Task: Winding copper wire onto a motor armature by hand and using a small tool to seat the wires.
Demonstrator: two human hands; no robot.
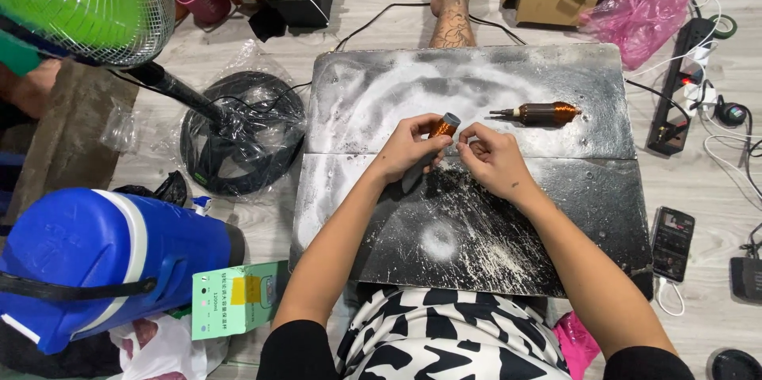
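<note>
The left hand [406,150] gripped a copper-wound cylindrical motor armature [439,132] over the scuffed grey metal slab [476,213]; the right hand [490,158] fingers pinched closed at its tip.

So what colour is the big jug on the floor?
Blue jug with a white band and black strap, seen best in the head view.
</note>
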